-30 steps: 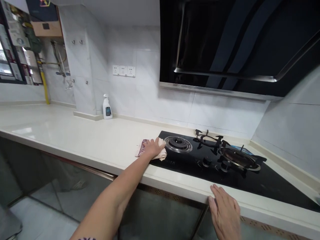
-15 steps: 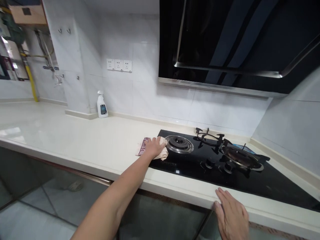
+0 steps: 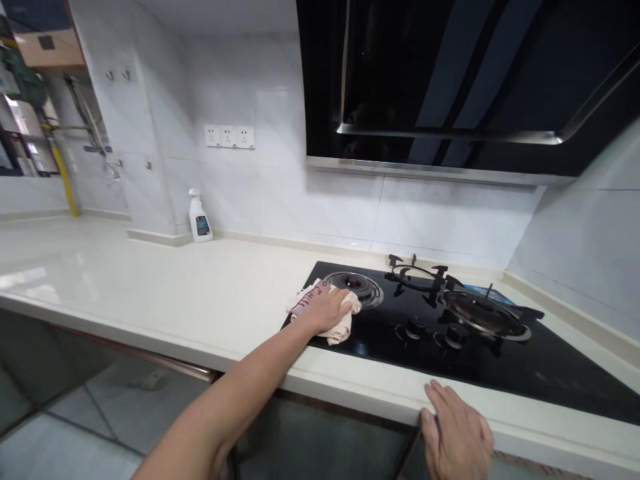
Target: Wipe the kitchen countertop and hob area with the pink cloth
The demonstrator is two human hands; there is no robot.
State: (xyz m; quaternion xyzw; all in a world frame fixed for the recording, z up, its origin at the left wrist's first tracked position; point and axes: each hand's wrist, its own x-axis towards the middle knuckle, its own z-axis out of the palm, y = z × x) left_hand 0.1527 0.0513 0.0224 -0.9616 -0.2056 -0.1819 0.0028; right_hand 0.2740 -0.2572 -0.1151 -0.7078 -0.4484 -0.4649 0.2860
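Observation:
My left hand (image 3: 327, 310) is closed over a cream cloth (image 3: 341, 331) with purple print, pressing it onto the left front part of the black glass gas stove (image 3: 380, 343). The cloth lies beside the left burner (image 3: 356, 287), which has no pan support over it, and overlaps the stove's left edge. My right hand (image 3: 456, 430) rests on the front edge of the counter, fingers stretched out, holding nothing. Two control knobs (image 3: 415, 327) sit between the left burner and the right burner (image 3: 483, 313).
A loose black pan support (image 3: 415, 275) stands at the stove's back. Near the wall corner is a white spray bottle (image 3: 200, 217). The black range hood (image 3: 450, 80) hangs over the stove. The pale counter (image 3: 150, 293) runs left.
My left hand has slid the cloth rightward and slightly toward me, further onto the stove. My right hand stays on the counter edge. The view has shifted slightly.

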